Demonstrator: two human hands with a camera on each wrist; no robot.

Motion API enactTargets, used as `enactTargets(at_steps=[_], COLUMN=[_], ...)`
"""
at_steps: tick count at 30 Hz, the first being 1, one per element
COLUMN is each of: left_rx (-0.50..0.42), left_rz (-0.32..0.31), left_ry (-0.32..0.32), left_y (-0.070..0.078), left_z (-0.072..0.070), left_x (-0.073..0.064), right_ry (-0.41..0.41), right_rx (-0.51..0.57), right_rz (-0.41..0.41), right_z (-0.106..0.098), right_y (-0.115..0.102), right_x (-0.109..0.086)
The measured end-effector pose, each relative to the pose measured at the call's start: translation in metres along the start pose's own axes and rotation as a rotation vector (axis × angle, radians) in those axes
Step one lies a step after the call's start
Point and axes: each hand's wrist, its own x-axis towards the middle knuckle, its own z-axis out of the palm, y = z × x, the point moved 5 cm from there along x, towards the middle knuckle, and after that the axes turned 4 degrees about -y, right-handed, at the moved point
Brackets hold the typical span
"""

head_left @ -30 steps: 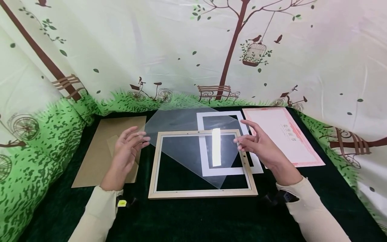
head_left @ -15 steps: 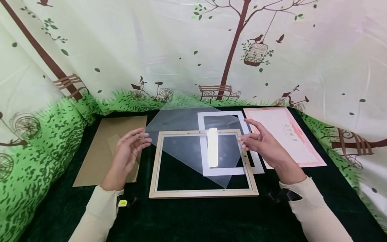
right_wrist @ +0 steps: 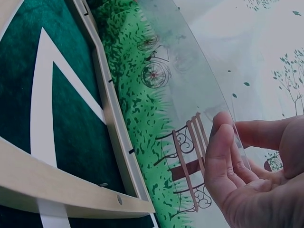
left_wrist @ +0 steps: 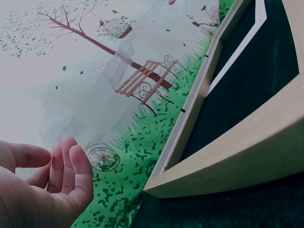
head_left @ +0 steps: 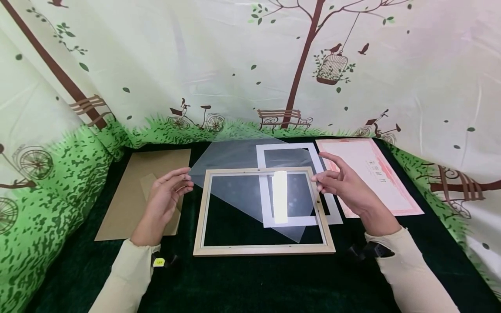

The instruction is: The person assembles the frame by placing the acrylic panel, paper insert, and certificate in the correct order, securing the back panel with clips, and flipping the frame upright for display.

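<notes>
A clear plastic sheet (head_left: 231,156) hangs tilted above the table, one corner pointing down toward me. My left hand (head_left: 166,200) pinches its left corner between thumb and fingertips. On the opposite side my right hand (head_left: 348,189) pinches the sheet; in the right wrist view the sheet's edge (right_wrist: 216,71) passes between thumb and fingers. Below lies a light wooden picture frame (head_left: 264,251), flat, with nothing filling its opening. Seen through the sheet, a white mat (head_left: 332,218) lies behind the frame and overlaps its right part in this view. A bright strip of light reflects off the sheet.
A brown backing board (head_left: 121,204) lies to the left, partly behind my left hand. On the right is a pink-bordered paper certificate (head_left: 360,161). Dark green cloth (head_left: 250,287) covers the table. A printed curtain (head_left: 188,56) hangs close behind it.
My right hand has moved slightly right. The sheet's lower corner has shifted right along with it, while my left hand has stayed almost in place.
</notes>
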Motion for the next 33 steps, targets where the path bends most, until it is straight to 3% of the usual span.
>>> enactTargets(at_steps=[4, 13, 33], left_rx=[0.008, -0.073, -0.010], left_rz=[-0.021, -0.059, -0.089], left_ry=[0.000, -0.028, -0.063], left_y=[-0.0008, -0.0022, -0.0045], left_z=[0.0001, -0.0010, 0.0018], left_x=[0.0002, 0.0005, -0.0003], right_ry=[-0.010, -0.018, -0.003], right_rx=[-0.008, -0.004, 0.022], right_rz=[-0.007, -0.018, -0.032], right_z=[-0.0017, -0.0024, -0.0044], right_y=[-0.0001, -0.0025, -0.0046], right_x=[-0.0005, -0.0008, -0.0017])
